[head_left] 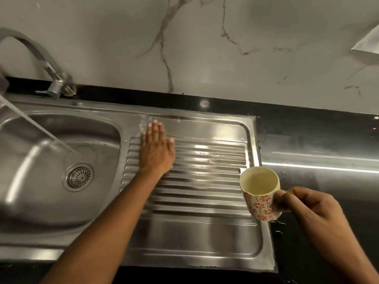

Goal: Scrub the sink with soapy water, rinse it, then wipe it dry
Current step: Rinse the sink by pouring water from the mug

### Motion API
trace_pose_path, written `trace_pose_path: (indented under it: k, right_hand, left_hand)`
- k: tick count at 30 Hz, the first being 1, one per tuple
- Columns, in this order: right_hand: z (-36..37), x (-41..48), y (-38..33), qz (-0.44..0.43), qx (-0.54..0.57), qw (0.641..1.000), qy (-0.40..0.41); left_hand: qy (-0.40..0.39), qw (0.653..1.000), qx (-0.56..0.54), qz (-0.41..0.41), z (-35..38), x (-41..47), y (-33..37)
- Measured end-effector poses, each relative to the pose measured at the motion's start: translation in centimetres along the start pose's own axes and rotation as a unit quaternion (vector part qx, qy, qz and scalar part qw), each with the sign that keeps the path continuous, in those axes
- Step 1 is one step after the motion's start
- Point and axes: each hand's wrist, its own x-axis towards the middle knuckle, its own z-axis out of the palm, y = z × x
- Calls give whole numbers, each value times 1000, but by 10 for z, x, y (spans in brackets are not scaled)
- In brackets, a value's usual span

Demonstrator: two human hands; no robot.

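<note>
Head camera looks down past a marble wall [205, 48] to a black counter [307, 144], where the steel sink [92, 105] runs from its basin [41, 201] at the left to a ribbed drainboard [205, 181], whose raised right edge meets bare dark counter. The left hand [156, 148] lies flat, fingers straight and together, on the upper left ribs near the basin's rim, with the rest of the board open to its right (water streaks glint there). The right hand [311, 208] curls round a flower-patterned mug [260, 197], held mouth up over the drainboard's right edge; the tap [55, 83] stands back left and the drain strainer [79, 177] sits in the basin floor.
</note>
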Motion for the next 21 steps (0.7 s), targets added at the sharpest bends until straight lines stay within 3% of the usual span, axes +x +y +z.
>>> trace_pose_path:
  k: [3, 6, 10, 15, 18, 21]
  right_hand:
    - [7, 1, 1, -2, 13, 1000, -9]
    - [12, -1, 3, -11, 5, 1000, -8]
    - [17, -6, 9, -10, -2, 1000, 1]
    - [19, -18, 18, -14, -7, 1000, 25]
    - [21, -24, 25, -20, -10, 999, 36]
    - [22, -29, 33, -11, 3, 999, 44]
  left_hand:
    - [-14, 999, 6, -44, -9, -6, -34]
    - [-2, 999, -1, -34, -11, -20, -15]
    - [-20, 992, -33, 123, 2, -49, 85]
    - [-145, 932, 20, 331, 27, -80, 177]
    - [-131, 941, 24, 311, 35, -93, 168]
    - [-85, 968, -24, 235, 32, -100, 123]
